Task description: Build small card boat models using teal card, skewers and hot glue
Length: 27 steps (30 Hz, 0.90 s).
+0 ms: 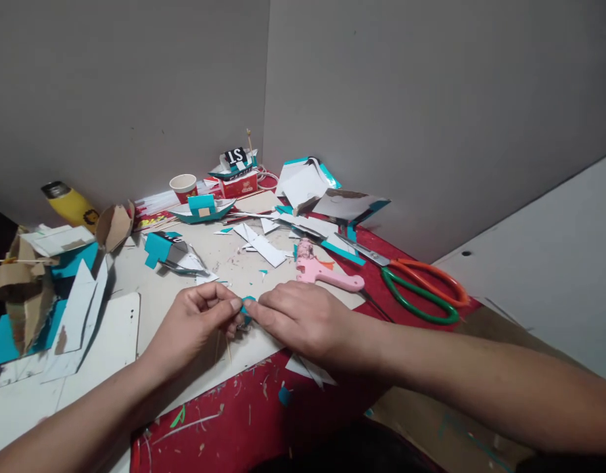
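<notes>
Both my hands meet over the front of the white board (185,391). My left hand (199,322) pinches a small piece of teal cardboard (248,303) between thumb and fingertips. On the same piece, from the other side, close the thumb and fingers of my right hand (303,315). A thin wooden stick (229,351) pokes out below my left fingers; whether it is joined to the piece I cannot tell. Just beyond my right hand lies a pink glue gun (327,272). A teal and white cardboard boat part (172,253) rests past my left hand.
Large scissors (421,289) with orange and green handles lie at the right. Behind are a cardboard boat (204,209), another boat (234,164) on a red box, a paper cup (183,187) and a yellow bottle (71,203). Cardboard scraps (261,243) litter the board; brown cardboard (22,289) crowds the left.
</notes>
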Available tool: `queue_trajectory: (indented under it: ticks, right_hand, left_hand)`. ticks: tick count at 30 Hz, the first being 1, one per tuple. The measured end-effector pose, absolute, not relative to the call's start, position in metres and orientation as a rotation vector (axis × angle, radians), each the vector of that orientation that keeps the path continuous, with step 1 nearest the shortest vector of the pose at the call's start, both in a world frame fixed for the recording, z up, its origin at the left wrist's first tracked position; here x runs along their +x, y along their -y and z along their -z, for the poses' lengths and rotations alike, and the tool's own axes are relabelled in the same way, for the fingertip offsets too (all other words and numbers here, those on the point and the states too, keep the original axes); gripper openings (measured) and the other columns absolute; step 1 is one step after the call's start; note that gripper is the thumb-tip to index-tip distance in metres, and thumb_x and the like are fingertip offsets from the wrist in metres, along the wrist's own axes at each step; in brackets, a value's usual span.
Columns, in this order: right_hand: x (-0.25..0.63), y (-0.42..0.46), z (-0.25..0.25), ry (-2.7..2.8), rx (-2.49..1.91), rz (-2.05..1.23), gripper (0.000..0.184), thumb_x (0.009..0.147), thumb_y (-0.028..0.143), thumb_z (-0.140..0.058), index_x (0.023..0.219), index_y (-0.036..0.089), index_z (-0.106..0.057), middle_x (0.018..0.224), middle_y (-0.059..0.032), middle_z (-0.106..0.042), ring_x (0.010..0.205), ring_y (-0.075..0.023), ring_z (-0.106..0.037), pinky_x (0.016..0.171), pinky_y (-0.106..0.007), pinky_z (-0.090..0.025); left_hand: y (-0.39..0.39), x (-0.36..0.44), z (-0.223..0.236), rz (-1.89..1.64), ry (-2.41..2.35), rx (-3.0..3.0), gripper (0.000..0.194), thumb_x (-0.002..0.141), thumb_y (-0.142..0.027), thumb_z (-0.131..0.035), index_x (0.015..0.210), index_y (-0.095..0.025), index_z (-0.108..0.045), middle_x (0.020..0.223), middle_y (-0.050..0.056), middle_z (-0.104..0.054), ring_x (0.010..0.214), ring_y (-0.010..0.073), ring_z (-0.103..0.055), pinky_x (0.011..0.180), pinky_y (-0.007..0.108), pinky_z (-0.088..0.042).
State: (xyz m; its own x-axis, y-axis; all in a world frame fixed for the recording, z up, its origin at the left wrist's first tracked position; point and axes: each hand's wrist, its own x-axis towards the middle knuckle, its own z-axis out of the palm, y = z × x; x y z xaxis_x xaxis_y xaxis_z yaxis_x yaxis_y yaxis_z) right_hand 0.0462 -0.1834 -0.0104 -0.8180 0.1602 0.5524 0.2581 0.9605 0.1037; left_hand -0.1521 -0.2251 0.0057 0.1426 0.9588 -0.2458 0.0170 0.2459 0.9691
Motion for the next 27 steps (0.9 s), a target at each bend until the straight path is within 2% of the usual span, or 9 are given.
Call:
queue_trajectory:
  ticks: [4,7,11,15,17,20,24,27]
  right_hand:
    - [0.041,0.177,0.015,2.505,-0.250,0.262,0.023,0.095,0.010,-0.041,0.092,0.008,-0.064,0.068,-0.0070,-0.064,0.064,-0.0164,-0.056,0.059,-0.029,-0.045]
    - [0.042,0.176,0.015,2.474,-0.294,0.163,0.022,0.095,0.011,-0.043,0.090,0.008,-0.064,0.069,-0.0077,-0.065,0.065,-0.0162,-0.058,0.060,-0.028,-0.046]
    - [0.046,0.177,0.013,2.359,-0.504,-0.325,0.016,0.092,0.014,-0.049,0.090,0.012,-0.065,0.075,-0.0061,-0.068,0.067,-0.0131,-0.061,0.062,-0.024,-0.048]
    - [0.052,0.183,0.013,2.166,-0.755,-0.861,0.011,0.086,0.017,-0.057,0.084,0.017,-0.069,0.079,-0.0036,-0.069,0.072,-0.0124,-0.063,0.066,-0.024,-0.049]
    - [0.055,0.186,0.016,2.011,-0.918,-1.172,0.010,0.083,0.023,-0.062,0.080,0.017,-0.070,0.072,-0.0028,-0.068,0.066,-0.0125,-0.062,0.061,-0.024,-0.049]
    - [0.056,0.190,0.023,1.679,-1.124,-1.624,0.020,0.077,0.036,-0.067,0.079,0.016,-0.067,0.059,-0.0005,-0.063,0.054,-0.0109,-0.058,0.053,-0.024,-0.047]
    - [0.054,0.193,0.026,1.465,-1.169,-1.816,0.030,0.068,0.041,-0.075,0.077,0.015,-0.062,0.056,0.0005,-0.062,0.051,-0.0096,-0.056,0.053,-0.023,-0.047]
    - [0.051,0.195,0.026,1.439,-1.149,-1.844,0.031,0.067,0.040,-0.076,0.075,0.015,-0.060,0.056,0.0011,-0.061,0.051,-0.0090,-0.056,0.052,-0.022,-0.044]
  left_hand:
    - [0.222,-0.151,0.000,-0.912,-1.172,0.963,0.019,0.075,-0.029,-0.068,0.066,-0.015,-0.059,0.058,-0.001,-0.061,0.050,0.0079,-0.049,0.054,0.022,-0.041]
    - [0.219,-0.152,0.000,-0.859,-1.173,1.005,0.023,0.080,-0.036,-0.061,0.068,-0.015,-0.059,0.059,0.000,-0.061,0.050,0.0088,-0.049,0.055,0.024,-0.041]
    - [0.216,-0.160,-0.008,-0.683,-1.399,1.437,0.036,0.087,-0.046,-0.047,0.067,-0.018,-0.055,0.059,0.001,-0.057,0.053,0.0127,-0.049,0.055,0.027,-0.037]
    - [0.212,-0.172,-0.008,-0.308,-1.848,2.032,0.026,0.083,-0.045,-0.051,0.077,-0.020,-0.056,0.061,0.003,-0.057,0.057,0.0184,-0.049,0.054,0.029,-0.028]
    - [0.211,-0.175,-0.002,-0.134,-1.892,2.119,0.028,0.081,-0.047,-0.054,0.087,-0.020,-0.057,0.065,0.005,-0.061,0.060,0.0213,-0.052,0.054,0.030,-0.026]
    - [0.209,-0.176,0.007,-0.079,-1.842,2.125,0.030,0.079,-0.042,-0.056,0.098,-0.020,-0.057,0.072,0.007,-0.065,0.065,0.0237,-0.056,0.055,0.030,-0.027]
    - [0.208,-0.175,0.013,-0.109,-1.775,2.121,0.014,0.078,-0.031,-0.053,0.086,-0.020,-0.058,0.073,0.007,-0.066,0.063,0.0210,-0.055,0.056,0.030,-0.029]
    - [0.208,-0.175,0.013,-0.189,-1.726,2.089,0.005,0.076,-0.026,-0.053,0.075,-0.021,-0.054,0.067,0.004,-0.063,0.058,0.0174,-0.051,0.055,0.030,-0.028]
